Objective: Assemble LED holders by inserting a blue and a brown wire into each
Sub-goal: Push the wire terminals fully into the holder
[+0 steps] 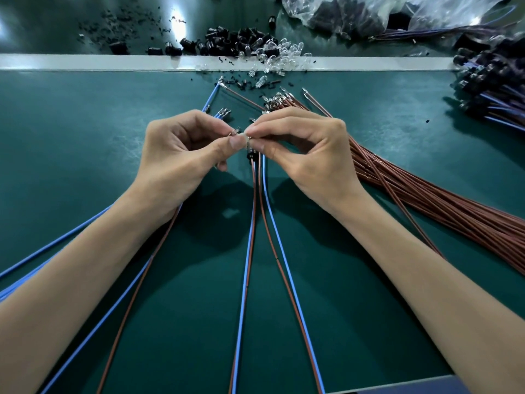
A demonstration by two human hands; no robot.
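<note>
while both hands are hovering over the green mat (85,143), the left hand (181,150) is pinching a small clear led (237,132) btwn thumb and forefinger. the right hand (301,149) is pinching the top of the black led holder (251,153), w/ its fingertips nearly touching the left's. a brown wire (253,183) and a blue wire (268,200) are trailing from under the holder toward the viewer. a brown wire bundle (426,200) is lying at right, loose holders and leds (250,45) are sitting along the white strip (85,62), and wired holders (494,81) are piling up far right.
</note>
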